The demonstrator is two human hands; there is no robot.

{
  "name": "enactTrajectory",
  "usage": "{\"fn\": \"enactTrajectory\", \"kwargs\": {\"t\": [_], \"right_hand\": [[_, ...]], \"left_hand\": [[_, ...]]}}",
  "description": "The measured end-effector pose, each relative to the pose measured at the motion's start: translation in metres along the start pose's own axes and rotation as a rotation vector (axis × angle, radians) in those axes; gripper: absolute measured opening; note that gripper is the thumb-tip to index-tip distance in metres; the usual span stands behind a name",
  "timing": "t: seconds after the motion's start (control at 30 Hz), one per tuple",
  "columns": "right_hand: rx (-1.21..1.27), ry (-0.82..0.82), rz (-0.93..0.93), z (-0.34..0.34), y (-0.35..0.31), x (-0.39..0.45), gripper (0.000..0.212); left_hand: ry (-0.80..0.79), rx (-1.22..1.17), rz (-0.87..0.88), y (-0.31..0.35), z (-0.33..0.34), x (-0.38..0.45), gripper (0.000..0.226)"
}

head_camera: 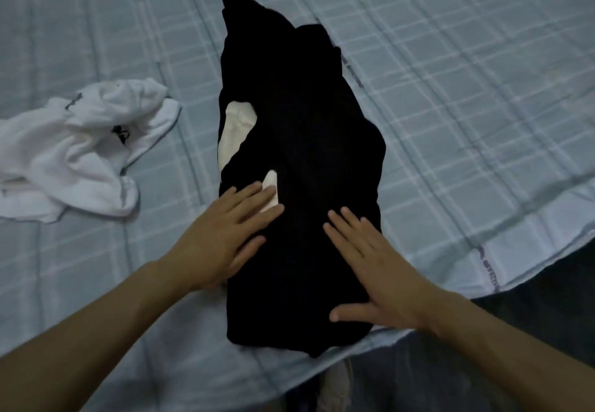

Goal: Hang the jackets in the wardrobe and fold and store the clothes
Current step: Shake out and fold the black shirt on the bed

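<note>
1. Off to the left, well apart from the action: crumpled white garment with a small dark mark, lying loose on the pale blue checked bedspread.
2. Near right corner: edge of the bedspread, dark floor beyond it.
3. Nothing lying between hands and cloth; both forearms reaching in from the near side.
4. Centre of the bed: black garment, folded into a long narrow bundle running near to far, lumpy at the far end.
5. Two pale patches showing on its left side.
6. Left hand flat, fingers spread, pressed on the near left edge, touching the lower patch.
7. Right hand flat, fingers spread, thumb out, pressed on the near right part.
</note>
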State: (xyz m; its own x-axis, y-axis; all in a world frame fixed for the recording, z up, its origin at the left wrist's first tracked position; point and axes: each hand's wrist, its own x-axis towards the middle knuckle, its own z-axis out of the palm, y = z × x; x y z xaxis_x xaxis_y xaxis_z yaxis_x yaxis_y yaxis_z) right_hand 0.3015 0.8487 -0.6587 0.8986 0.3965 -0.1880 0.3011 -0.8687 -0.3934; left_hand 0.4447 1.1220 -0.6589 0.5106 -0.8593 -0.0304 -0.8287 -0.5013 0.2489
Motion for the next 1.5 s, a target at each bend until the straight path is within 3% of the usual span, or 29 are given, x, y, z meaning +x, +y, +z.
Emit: {"fn": "enactTrajectory", "kwargs": {"t": [0.1,0.2,0.27,0.43,0.53,0.6,0.7,0.77,0.87,1.0,1.13,1.27,1.4,1.5], "right_hand": [[-0.003,-0.032,-0.077,-0.007,0.008,-0.009,0.129],[-0.156,-0.068,-0.111,-0.001,0.009,-0.015,0.136],[-0.234,-0.061,-0.118,0.007,0.008,-0.018,0.133],[-0.179,0.03,-0.122,0.007,0.01,-0.02,0.087],[-0.124,0.095,-0.114,0.009,0.01,-0.02,0.068],[-0.112,0.083,-0.109,0.009,0.011,-0.018,0.076],[-0.109,-0.04,-0.075,-0.001,0.013,-0.017,0.112],[-0.081,-0.031,-0.09,-0.007,0.016,-0.017,0.112],[0.073,0.122,-0.12,-0.013,0.023,-0.012,0.075],[0.421,0.34,0.066,-0.052,0.028,0.0,0.041],[0.527,0.494,0.214,-0.109,0.038,0.031,0.043],[0.623,0.654,0.31,-0.152,0.047,0.075,0.017],[0.707,0.737,0.41,-0.187,0.065,0.127,0.015],[0.766,0.776,0.493,-0.206,0.089,0.175,0.018]], "left_hand": [[0.05,0.002,0.093,0.0,0.008,-0.039,0.064],[-0.076,0.053,0.058,0.004,0.016,-0.061,0.096],[-0.092,0.097,0.03,0.01,0.016,-0.065,0.106],[0.069,0.084,0.216,0.02,0.017,-0.057,0.071],[0.124,-0.03,0.186,0.018,0.022,-0.057,0.061],[0.125,-0.166,0.111,0.019,0.017,-0.055,0.061],[0.103,-0.39,-0.022,0.023,0.0,-0.048,0.047],[0.093,-0.463,-0.094,0.024,-0.012,-0.041,0.042],[0.079,-0.545,-0.187,0.022,-0.031,-0.027,0.047],[0.091,-0.655,-0.23,0.016,-0.064,-0.004,0.033],[0.259,-0.75,-0.36,0.0,-0.094,0.025,0.034],[0.393,-0.772,-0.48,-0.021,-0.124,0.062,0.047],[0.52,-0.742,-0.597,-0.057,-0.141,0.11,0.017],[0.588,-0.706,-0.669,-0.086,-0.148,0.149,0.013]]}}
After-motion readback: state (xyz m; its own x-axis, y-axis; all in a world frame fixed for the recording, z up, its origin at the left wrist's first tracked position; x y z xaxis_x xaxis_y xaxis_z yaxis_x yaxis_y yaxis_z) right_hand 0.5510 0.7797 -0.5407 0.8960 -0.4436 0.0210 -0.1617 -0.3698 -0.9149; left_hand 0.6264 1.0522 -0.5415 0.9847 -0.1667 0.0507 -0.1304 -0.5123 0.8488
